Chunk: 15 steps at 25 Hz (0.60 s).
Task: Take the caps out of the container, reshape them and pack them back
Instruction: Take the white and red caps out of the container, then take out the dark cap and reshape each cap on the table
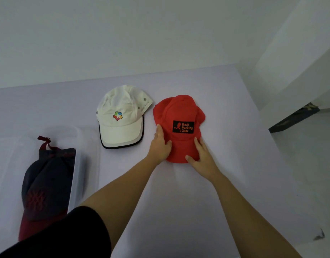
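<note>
The red cap (179, 112) lay crown-up toward the far right of the pale surface (179, 202), its brim (181, 148) pointing at the person. The left hand (161, 144) clasped the cap's left side, fingers up along the crown and thumb hooked over the brim. The right hand (202, 156) rested flat and unclenched on the brim's right half, pressing rather than gripping. Just beside it, nearer the far edge's middle, sat the white cap (121, 116), not touching. A dark cap (46, 179) remained in the clear container (86, 146) at the left edge, so the unpacking looked unfinished. The red crown appeared slack and lumpy on its right side, and the reshaping seemed under way. The likely trouble was too much downward pressure: a flat palm could crease the brim or squash the soft crown instead of rounding it. Uneven pull from the gripping hand might also skew the front panel, or slide the cap across the smooth cover into the white one and disturb its shape.
</note>
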Available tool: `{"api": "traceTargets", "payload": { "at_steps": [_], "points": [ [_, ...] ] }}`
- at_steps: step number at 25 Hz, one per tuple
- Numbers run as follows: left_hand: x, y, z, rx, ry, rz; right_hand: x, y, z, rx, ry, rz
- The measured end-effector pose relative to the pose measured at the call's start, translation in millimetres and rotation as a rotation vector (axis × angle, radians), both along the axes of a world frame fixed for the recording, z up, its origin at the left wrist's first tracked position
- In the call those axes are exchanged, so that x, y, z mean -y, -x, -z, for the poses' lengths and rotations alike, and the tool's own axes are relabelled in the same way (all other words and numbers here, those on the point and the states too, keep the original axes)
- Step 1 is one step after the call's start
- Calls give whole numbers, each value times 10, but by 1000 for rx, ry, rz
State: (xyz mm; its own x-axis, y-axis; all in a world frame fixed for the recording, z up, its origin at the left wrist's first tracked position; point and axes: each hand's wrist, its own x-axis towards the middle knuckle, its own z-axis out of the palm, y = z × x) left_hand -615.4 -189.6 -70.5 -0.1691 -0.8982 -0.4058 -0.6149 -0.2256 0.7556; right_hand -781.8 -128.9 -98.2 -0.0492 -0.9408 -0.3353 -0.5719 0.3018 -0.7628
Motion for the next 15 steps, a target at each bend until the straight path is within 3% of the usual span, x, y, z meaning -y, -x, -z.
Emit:
{"api": "traceTargets", "payload": {
  "at_steps": [2, 5, 9, 15],
  "points": [
    [-44, -5, -70, 13, 15, 20, -1, -38, -6, -19, 6, 49],
    [-246, -189, -312, -50, 71, -14, -76, -301, -168, -9, 193, 189],
    [-701, -857, -711, -98, 155, -244, -390, -1177, -446, 144, 390, 363],
    [-1392, -2522, -900, 57, 167, -637, -867, -2894, -775, 266, 347, -51]
  ]
}}
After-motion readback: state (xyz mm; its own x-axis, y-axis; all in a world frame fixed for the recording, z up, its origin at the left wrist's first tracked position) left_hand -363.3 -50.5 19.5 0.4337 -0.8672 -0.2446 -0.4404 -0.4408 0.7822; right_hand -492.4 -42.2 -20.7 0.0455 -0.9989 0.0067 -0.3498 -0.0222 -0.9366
